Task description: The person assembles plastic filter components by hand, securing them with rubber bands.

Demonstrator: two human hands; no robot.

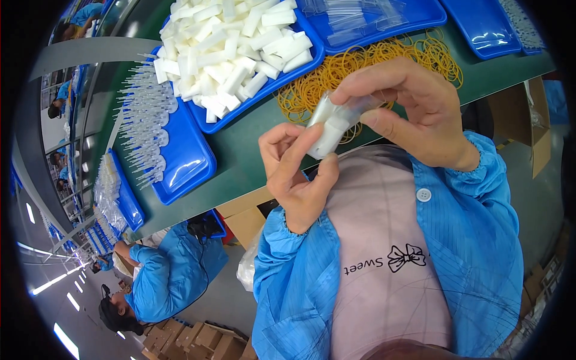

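One blue tray [264, 95] holds a heap of white blocks [222, 48]; another tray [420, 17] has clear strips [360, 18]. Dark writing [363, 267] and a bow [407, 258] show on the pink shirt [384, 204]. The left hand [295, 183] is bent, its fingers pinching a white piece [329, 135] between both hands; the right hand [429, 123] curls, fingers pinching its clear wrap [360, 107].

Fingers [303, 147] gripping white piece [333, 130], clear plastic [359, 107], orange bands [433, 59]

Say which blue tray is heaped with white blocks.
The blue tray between the tray of clear strips and the tray of spiky clear parts; white blocks fill it, unlike those neighbours.
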